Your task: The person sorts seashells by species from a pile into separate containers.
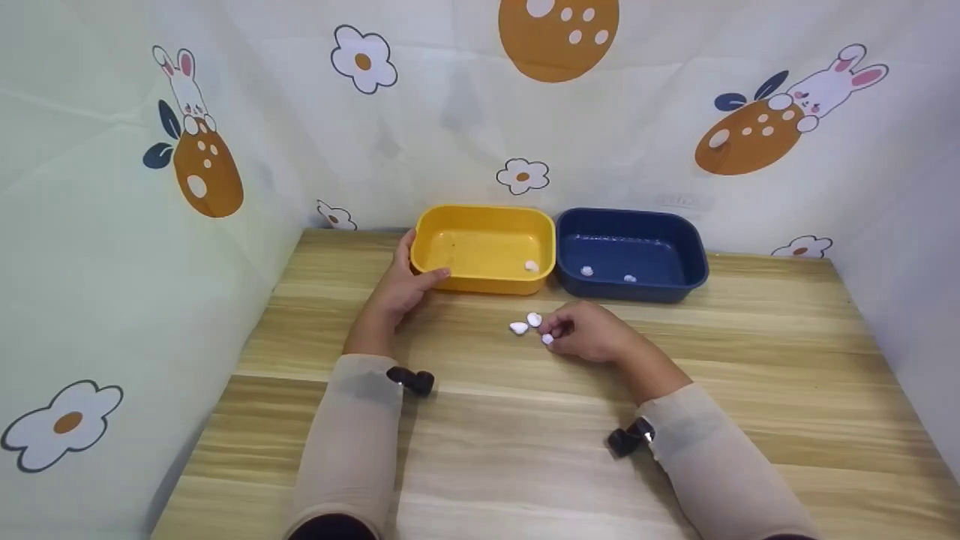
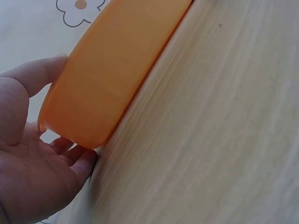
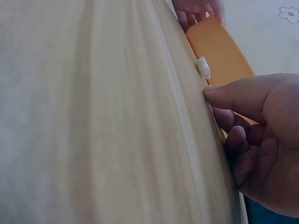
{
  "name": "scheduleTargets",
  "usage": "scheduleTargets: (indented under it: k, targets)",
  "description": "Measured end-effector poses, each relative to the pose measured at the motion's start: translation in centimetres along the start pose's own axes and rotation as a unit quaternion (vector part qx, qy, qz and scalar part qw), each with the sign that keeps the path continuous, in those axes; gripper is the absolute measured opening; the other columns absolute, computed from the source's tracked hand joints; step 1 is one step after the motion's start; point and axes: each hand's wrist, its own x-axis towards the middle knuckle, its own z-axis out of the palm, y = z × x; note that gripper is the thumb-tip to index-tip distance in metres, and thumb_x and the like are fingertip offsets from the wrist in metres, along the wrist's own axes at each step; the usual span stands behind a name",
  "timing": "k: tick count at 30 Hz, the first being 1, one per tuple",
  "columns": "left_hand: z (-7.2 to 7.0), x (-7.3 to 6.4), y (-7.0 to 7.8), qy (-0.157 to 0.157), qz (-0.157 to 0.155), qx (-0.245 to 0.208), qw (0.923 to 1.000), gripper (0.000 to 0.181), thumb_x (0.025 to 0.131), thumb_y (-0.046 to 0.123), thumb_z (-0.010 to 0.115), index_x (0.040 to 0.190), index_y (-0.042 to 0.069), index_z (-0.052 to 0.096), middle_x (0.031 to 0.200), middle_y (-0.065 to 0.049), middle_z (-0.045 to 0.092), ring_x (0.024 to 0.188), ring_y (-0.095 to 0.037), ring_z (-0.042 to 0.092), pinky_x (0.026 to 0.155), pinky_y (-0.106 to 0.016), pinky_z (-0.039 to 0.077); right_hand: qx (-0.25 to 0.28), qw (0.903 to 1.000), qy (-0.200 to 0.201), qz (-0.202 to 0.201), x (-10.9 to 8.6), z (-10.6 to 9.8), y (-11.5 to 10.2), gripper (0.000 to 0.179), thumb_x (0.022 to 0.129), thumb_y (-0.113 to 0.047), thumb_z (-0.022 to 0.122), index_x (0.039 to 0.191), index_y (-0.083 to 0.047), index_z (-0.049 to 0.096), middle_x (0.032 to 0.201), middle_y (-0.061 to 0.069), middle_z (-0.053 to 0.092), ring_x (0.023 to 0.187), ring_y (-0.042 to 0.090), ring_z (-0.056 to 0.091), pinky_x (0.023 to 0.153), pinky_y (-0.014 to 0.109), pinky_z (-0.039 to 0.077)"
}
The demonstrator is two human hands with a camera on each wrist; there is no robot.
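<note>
My left hand (image 1: 405,285) grips the left end of a yellow bin (image 1: 484,285), thumb on the front rim and fingers round the side; the left wrist view shows its fingertips under the bin's corner (image 2: 88,116). Just in front of the bins, my right hand (image 1: 589,331) pinches a small white shell-like piece (image 1: 547,339) between thumb and forefinger. That piece is hidden behind the thumb in the right wrist view. Two more white shell-like pieces, one pointed (image 1: 518,328) and one rounded (image 1: 534,319), lie on the table beside the fingertips.
A dark blue bin (image 1: 637,291) stands against the yellow one's right side, with two small white pieces (image 1: 587,271) inside. One white piece (image 1: 532,265) lies in the yellow bin. Behind the wooden table (image 1: 495,450) hangs a printed cloth (image 1: 442,112).
</note>
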Motion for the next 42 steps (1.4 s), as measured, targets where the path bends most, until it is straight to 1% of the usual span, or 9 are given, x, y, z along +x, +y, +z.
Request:
scheduleTargets:
  k: [6, 10, 12, 17, 22, 27, 33, 38, 42]
  targets:
    - [-0.1, 0.0, 0.1, 0.0, -0.002, 0.002, 1.0, 0.111, 0.092, 0.024, 0.085, 0.173, 0.033, 0.008, 0.181, 0.0, 0.018, 0.166, -0.022, 0.022, 0.139, -0.041, 0.014, -0.002, 1.0, -0.003, 0.007, -0.1, -0.1, -0.2, 0.014, 0.09, -0.011, 0.081, 0.103, -0.017, 0.081, 0.09, -0.004, 0.074, 0.089, 0.012, 0.061, 0.085, 0.029, 0.051]
    - [0.0, 0.1, 0.1, 0.0, -0.008, 0.005, 1.0, 0.111, 0.092, 0.026, 0.085, 0.172, 0.035, 0.008, 0.181, 0.001, 0.017, 0.166, -0.021, 0.022, 0.139, -0.041, 0.013, 0.003, 1.0, -0.004, 0.006, -0.3, -0.5, -0.1, 0.015, 0.09, -0.013, 0.082, 0.105, -0.017, 0.081, 0.092, -0.004, 0.075, 0.089, 0.012, 0.062, 0.085, 0.028, 0.051]
    - [0.0, 0.1, 0.1, 0.001, -0.011, 0.007, 0.9999, 0.111, 0.092, 0.026, 0.084, 0.172, 0.035, 0.008, 0.181, 0.001, 0.017, 0.166, -0.021, 0.022, 0.139, -0.041, 0.013, 0.011, 0.9999, 0.002, 0.01, -0.4, -0.8, -0.2, 0.017, 0.09, -0.013, 0.083, 0.106, -0.017, 0.081, 0.095, -0.004, 0.076, 0.089, 0.013, 0.062, 0.084, 0.028, 0.052]
    - [0.1, 0.0, 0.2, 0.0, -0.012, 0.005, 0.9999, 0.111, 0.092, 0.026, 0.085, 0.172, 0.036, 0.008, 0.181, 0.001, 0.017, 0.166, -0.021, 0.022, 0.139, -0.041, 0.014, 0.034, 0.9985, 0.026, 0.035, -0.8, -2.0, -0.6, 0.02, 0.089, -0.013, 0.083, 0.108, -0.018, 0.082, 0.098, -0.002, 0.078, 0.089, 0.016, 0.063, 0.081, 0.031, 0.053]
    - [-0.1, 0.0, 0.2, -0.004, -0.004, -0.008, 0.9999, 0.111, 0.093, 0.024, 0.084, 0.173, 0.035, 0.008, 0.181, 0.001, 0.016, 0.166, -0.02, 0.021, 0.139, -0.039, 0.014, 0.048, 0.9967, 0.041, 0.05, -1.2, -2.9, -1.0, 0.021, 0.09, -0.012, 0.081, 0.11, -0.015, 0.081, 0.098, 0.001, 0.073, 0.089, 0.02, 0.062, 0.08, 0.032, 0.052]
    - [-0.1, 0.1, 0.1, -0.005, 0.0, -0.017, 0.9998, 0.11, 0.093, 0.022, 0.084, 0.172, 0.035, 0.01, 0.181, 0.001, 0.016, 0.166, -0.02, 0.021, 0.139, -0.039, 0.013, 0.055, 0.9943, 0.063, 0.066, -1.4, -3.6, -1.3, 0.023, 0.091, -0.012, 0.078, 0.114, -0.015, 0.08, 0.101, 0.003, 0.072, 0.094, 0.021, 0.062, 0.083, 0.032, 0.052]
    - [-0.1, 0.0, 0.2, -0.004, 0.001, -0.014, 0.9999, 0.11, 0.092, 0.023, 0.085, 0.172, 0.035, 0.01, 0.181, 0.001, 0.018, 0.166, -0.02, 0.022, 0.139, -0.039, 0.013, 0.055, 0.993, 0.08, 0.067, -1.7, -4.5, -1.5, 0.023, 0.094, -0.015, 0.076, 0.117, -0.014, 0.079, 0.106, 0.006, 0.072, 0.096, 0.022, 0.063, 0.086, 0.033, 0.054]
    - [0.0, 0.0, 0.2, -0.004, 0.006, -0.013, 0.9999, 0.109, 0.093, 0.022, 0.084, 0.172, 0.035, 0.011, 0.181, 0.001, 0.018, 0.166, -0.02, 0.022, 0.139, -0.039, 0.013, 0.055, 0.9891, 0.118, 0.07, -2.0, -5.4, -1.3, 0.024, 0.097, -0.016, 0.077, 0.12, -0.014, 0.079, 0.111, 0.008, 0.072, 0.1, 0.024, 0.06, 0.087, 0.031, 0.051]
    - [0.0, 0.1, 0.1, -0.003, 0.006, -0.011, 0.9999, 0.11, 0.092, 0.022, 0.085, 0.172, 0.035, 0.011, 0.181, 0.001, 0.017, 0.166, -0.02, 0.02, 0.139, -0.039, 0.012, 0.054, 0.9853, 0.145, 0.074, -2.2, -6.3, -0.8, 0.027, 0.097, -0.015, 0.077, 0.124, -0.012, 0.078, 0.115, 0.01, 0.073, 0.101, 0.024, 0.06, 0.085, 0.026, 0.05]
